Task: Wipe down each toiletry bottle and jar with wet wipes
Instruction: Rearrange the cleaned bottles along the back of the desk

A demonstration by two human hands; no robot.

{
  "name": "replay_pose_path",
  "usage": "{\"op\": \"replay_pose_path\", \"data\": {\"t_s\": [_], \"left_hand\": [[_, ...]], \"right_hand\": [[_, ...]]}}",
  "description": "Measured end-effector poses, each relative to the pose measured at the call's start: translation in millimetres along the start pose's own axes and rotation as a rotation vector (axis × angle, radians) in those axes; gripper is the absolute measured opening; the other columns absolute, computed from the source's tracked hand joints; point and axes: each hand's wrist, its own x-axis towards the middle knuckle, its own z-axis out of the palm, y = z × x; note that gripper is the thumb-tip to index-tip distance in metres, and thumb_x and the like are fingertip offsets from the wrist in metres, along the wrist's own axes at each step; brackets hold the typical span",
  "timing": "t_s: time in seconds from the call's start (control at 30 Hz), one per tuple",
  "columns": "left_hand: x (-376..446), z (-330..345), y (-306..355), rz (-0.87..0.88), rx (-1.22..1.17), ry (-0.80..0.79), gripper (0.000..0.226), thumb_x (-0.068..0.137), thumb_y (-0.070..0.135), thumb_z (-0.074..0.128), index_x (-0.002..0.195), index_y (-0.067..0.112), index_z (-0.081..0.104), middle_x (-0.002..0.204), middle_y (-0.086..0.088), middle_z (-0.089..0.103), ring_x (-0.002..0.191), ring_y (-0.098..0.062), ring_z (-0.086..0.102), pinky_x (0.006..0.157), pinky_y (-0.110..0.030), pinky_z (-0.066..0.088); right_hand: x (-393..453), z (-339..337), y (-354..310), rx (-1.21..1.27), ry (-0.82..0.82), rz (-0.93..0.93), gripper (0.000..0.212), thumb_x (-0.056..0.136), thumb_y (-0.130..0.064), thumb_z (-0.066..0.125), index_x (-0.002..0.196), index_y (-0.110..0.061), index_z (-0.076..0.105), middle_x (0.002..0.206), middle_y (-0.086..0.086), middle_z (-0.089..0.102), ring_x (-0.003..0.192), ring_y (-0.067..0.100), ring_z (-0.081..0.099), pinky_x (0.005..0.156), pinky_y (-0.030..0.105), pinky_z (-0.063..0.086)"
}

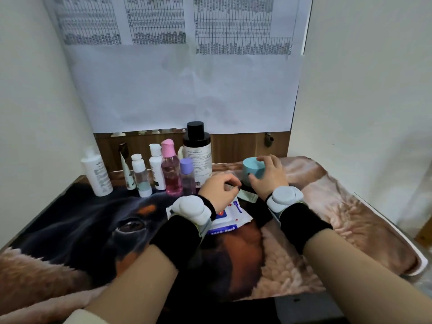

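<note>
A teal round jar (253, 169) stands at the middle back of the table, and my right hand (268, 177) grips it from the right side and top. My left hand (221, 191) sits just left of it with curled fingers, pinching something small over the wet wipes pack (228, 218); what it pinches is mostly hidden. The white and blue pack lies flat under my left wrist. A row of bottles stands behind: a tall white bottle with black cap (197, 150), a pink bottle (170, 170), and a purple-capped one (187, 176).
More bottles stand at the left: a white bottle (97, 175), a thin tube (127, 174), a clear white-capped bottle (141, 175) and a white one (156, 168). A dog-print blanket (93, 230) covers the table. Walls close in on both sides; paper sheets hang behind.
</note>
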Motion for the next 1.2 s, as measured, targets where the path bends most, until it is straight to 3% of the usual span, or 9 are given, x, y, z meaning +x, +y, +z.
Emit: {"op": "replay_pose_path", "data": {"t_s": [0.07,0.17,0.27,0.57,1.03,1.2], "left_hand": [[11.1,1.6,-1.6,0.053,0.080,-0.029,0.015,0.084,0.009,0.060,0.095,0.012,0.070,0.088,0.007,0.055,0.070,-0.007,0.054,0.065,-0.009,0.041],[22.3,4.5,-4.9,0.096,0.154,-0.089,0.014,0.084,0.014,0.061,0.094,0.016,0.069,0.095,0.003,0.058,0.079,-0.014,0.061,0.079,-0.027,0.049],[25.7,3.3,-9.6,0.124,0.151,-0.114,0.012,0.083,0.016,0.063,0.093,0.019,0.070,0.097,0.004,0.059,0.084,-0.016,0.062,0.083,-0.033,0.050],[27.5,0.6,-18.2,0.130,0.084,-0.074,0.012,0.083,0.009,0.062,0.089,0.014,0.072,0.079,0.017,0.053,0.077,-0.010,0.061,0.079,-0.033,0.054],[33.2,2.3,-30.9,0.143,0.191,-0.080,0.023,0.081,0.009,0.060,0.100,0.020,0.068,0.104,0.004,0.061,0.098,-0.013,0.055,0.092,-0.028,0.045],[33.2,1.9,-32.3,0.081,0.210,-0.131,0.033,0.082,0.008,0.057,0.111,0.022,0.064,0.107,0.005,0.065,0.088,-0.009,0.054,0.087,-0.023,0.046]], "right_hand": [[9.5,4.6,2.3,0.020,-0.034,0.048,0.057,0.077,-0.029,0.067,0.129,-0.018,0.047,0.144,0.010,0.036,0.130,0.031,0.041,0.109,0.036,0.033],[19.3,9.3,5.3,0.040,-0.069,0.096,0.064,0.075,-0.035,0.070,0.131,-0.023,0.043,0.138,0.013,0.042,0.122,0.034,0.049,0.104,0.039,0.040],[24.6,12.8,8.5,0.046,-0.042,0.070,0.066,0.074,-0.034,0.071,0.131,-0.023,0.040,0.124,0.015,0.053,0.111,0.034,0.055,0.096,0.037,0.045],[62.5,18.9,12.2,0.022,0.007,0.072,0.061,0.075,-0.031,0.073,0.126,-0.019,0.041,0.123,0.014,0.056,0.109,0.033,0.057,0.088,0.033,0.044],[71.5,27.3,23.1,0.060,0.043,0.053,0.054,0.077,-0.029,0.072,0.123,-0.017,0.047,0.124,0.017,0.052,0.112,0.034,0.053,0.092,0.033,0.040],[70.6,26.7,25.5,0.053,-0.006,0.064,0.059,0.076,-0.022,0.072,0.129,-0.020,0.045,0.128,0.016,0.051,0.115,0.032,0.052,0.094,0.029,0.038]]}}
